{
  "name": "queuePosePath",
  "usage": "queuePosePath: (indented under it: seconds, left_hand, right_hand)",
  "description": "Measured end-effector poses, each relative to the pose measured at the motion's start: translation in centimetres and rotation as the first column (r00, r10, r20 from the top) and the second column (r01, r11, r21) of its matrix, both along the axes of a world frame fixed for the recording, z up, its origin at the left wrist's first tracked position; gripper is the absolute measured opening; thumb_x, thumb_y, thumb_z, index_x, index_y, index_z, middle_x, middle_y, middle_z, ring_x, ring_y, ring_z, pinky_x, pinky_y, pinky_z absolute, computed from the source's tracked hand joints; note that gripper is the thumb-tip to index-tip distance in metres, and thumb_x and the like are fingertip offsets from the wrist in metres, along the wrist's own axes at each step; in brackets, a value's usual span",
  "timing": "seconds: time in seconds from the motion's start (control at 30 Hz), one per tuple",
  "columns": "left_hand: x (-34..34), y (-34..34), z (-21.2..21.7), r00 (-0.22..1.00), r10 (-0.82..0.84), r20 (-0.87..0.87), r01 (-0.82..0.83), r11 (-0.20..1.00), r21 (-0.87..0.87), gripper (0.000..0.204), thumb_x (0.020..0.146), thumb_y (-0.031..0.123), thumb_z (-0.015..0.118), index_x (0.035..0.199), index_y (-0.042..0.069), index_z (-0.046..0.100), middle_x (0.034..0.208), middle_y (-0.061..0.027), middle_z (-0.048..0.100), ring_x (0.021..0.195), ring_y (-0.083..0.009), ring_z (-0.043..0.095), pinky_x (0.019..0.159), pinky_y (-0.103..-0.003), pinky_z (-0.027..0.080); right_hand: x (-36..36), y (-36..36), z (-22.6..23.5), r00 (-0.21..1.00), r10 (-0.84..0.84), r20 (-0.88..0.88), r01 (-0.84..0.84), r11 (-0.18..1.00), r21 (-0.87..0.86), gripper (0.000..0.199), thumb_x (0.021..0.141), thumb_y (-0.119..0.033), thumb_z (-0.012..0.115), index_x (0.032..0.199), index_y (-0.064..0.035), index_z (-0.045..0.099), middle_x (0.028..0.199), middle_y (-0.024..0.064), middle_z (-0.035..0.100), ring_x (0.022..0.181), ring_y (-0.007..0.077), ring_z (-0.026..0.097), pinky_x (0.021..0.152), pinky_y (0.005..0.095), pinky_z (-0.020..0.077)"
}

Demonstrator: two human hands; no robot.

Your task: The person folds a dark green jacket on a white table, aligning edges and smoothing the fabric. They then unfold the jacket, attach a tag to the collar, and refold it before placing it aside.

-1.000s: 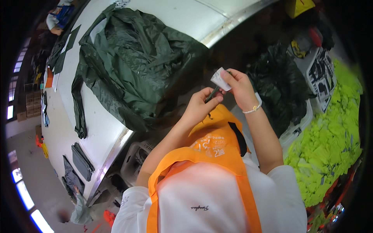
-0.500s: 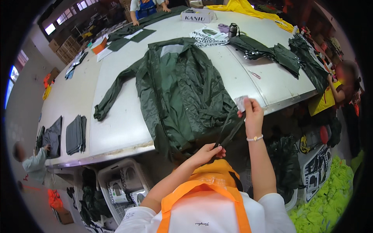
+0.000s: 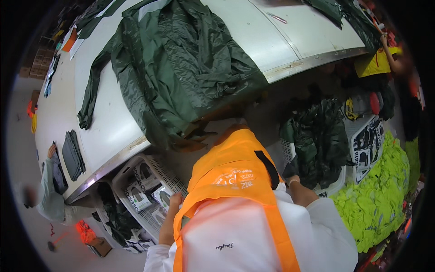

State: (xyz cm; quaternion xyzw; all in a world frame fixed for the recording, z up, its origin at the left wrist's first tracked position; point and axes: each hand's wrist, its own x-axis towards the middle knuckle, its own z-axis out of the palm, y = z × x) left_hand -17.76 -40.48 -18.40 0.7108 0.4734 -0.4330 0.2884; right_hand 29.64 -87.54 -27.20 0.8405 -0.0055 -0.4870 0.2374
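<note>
A dark green jacket (image 3: pixel 158 59) lies spread on the white table, its lower end hanging over the near edge and one sleeve stretched to the left. Neither hand is on it. My left hand (image 3: pixel 175 200) is low beside the orange apron (image 3: pixel 235 163), near the rim of a white basket (image 3: pixel 152 222) holding printed packages; its fingers are mostly hidden. My right hand (image 3: pixel 293 178) reaches down at the right of the apron, against dark green garments (image 3: pixel 319 140) heaped in another basket. Shadow hides its fingers, so whether it grips any cloth cannot be made out.
Folded dark garments (image 3: pixel 72 154) lie at the table's left end, where another person's hand (image 3: pixel 52 150) rests on a dark piece. A red-and-white pen-like tool (image 3: pixel 277 18) lies on the table. Bright yellow-green garments (image 3: pixel 371 199) are piled at the right, near another person with yellow cloth (image 3: pixel 374 63).
Both hands have left the jacket's lower right part and dropped to my sides. The small whitish tag at my right hand is out of sight. The view has tilted downward.
</note>
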Motion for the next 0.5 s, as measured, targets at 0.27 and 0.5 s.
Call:
queuePosePath:
  seconds: [0.27,0.5]
  left_hand:
    - [13.3,-1.7,2.9,0.972,0.234,0.034,-0.228,0.966,-0.125,0.026,0.086,0.024,0.054,0.101,0.003,0.06,0.084,-0.0138,0.065,0.08,-0.0266,0.064,0.071,-0.038,0.05]
    - [34.3,8.0,6.7,0.769,0.115,0.629,-0.228,0.968,0.101,0.027,0.084,0.03,0.057,0.094,0.007,0.067,0.091,-0.0177,0.066,0.08,-0.0323,0.064,0.062,-0.042,0.051]
  right_hand:
    - [14.0,15.3,7.8,0.564,-0.823,-0.067,0.542,0.307,0.783,0.038,0.08,-0.014,0.068,0.115,-0.0038,0.056,0.101,0.0127,0.061,0.076,0.0271,0.062,0.053,0.0335,0.0537]
    - [26.6,35.0,15.4,0.783,-0.437,-0.444,0.477,-0.039,0.878,0.035,0.081,-0.003,0.061,0.114,0.0026,0.054,0.093,0.0091,0.062,0.071,0.017,0.061,0.056,0.0289,0.0522]
